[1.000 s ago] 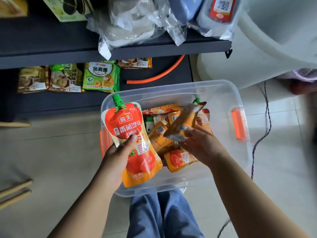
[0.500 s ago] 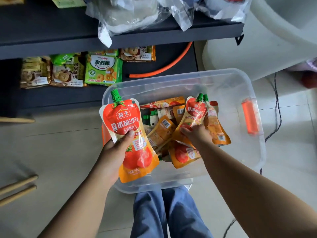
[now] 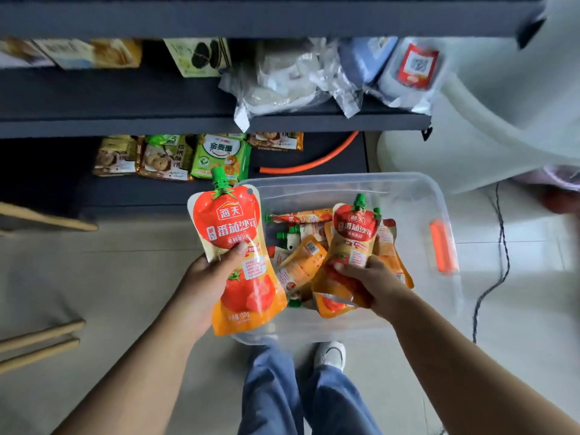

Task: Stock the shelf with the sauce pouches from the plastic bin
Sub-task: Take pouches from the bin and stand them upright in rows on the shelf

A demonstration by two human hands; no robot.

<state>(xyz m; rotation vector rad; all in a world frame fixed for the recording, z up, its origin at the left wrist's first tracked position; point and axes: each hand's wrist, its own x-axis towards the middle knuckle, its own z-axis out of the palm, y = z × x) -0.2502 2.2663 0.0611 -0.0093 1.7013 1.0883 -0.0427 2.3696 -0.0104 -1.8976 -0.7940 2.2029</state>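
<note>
Gripping one sauce pouch (image 3: 235, 255) w/ the left hand (image 3: 207, 277), thumb clamped across its front, at the left edge of the plastic bin (image 3: 439, 199); the right hand (image 3: 367, 281) is pinching a second pouch (image 3: 351, 246) upright over the bin's middle, fingers curled round it. More pouches (image 3: 298, 265) are lying inside the bin. Prob. best: lifting both clear, then standing them upright on the shelf (image 3: 125, 124) beyond the bin w/o squeezing hard.

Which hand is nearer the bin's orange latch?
Right. The right hand holds one pouch over the bin, a short way from the orange latch; the left hand holds another pouch at the bin's opposite edge, farther away.
</note>
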